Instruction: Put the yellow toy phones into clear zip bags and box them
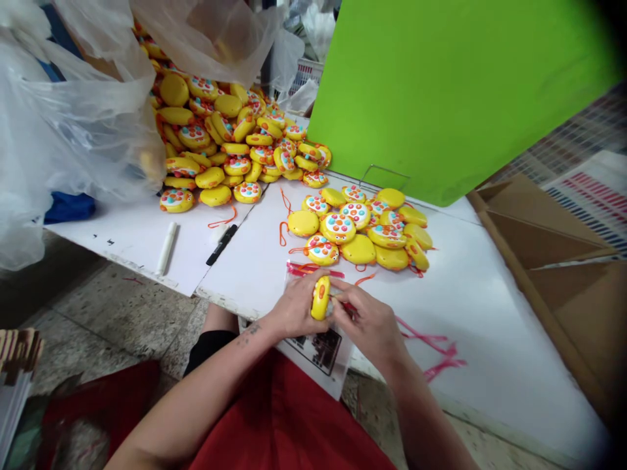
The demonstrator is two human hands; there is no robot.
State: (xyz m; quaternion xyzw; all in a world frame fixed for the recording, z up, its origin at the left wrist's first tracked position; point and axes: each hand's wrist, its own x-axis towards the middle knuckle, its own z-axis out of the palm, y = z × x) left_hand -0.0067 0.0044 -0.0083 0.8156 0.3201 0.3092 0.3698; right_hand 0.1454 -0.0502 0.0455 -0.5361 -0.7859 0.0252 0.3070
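My left hand point(296, 307) is closed around a yellow toy point(321, 299), which is turned on its edge with an orange spot facing me. My right hand point(367, 318) comes up against the toy's right side, thumb and fingers pinched on a thin dark-tipped item too small to name. Beneath both hands lies a clear zip bag point(318, 352) with black print and a pink strip at its top. Just beyond, a cluster of similar yellow toys point(360, 248) sits on the white table point(470, 294), some showing coloured buttons, others their plain backs, with orange cords.
A large heap of yellow toys point(230, 140) spills from a plastic sack point(98, 130) at the back left. A white marker point(167, 248) and a black marker point(222, 245) lie at left. A green board point(441, 98) stands behind; a cardboard box point(548, 241) is at right, near pink strips point(435, 346).
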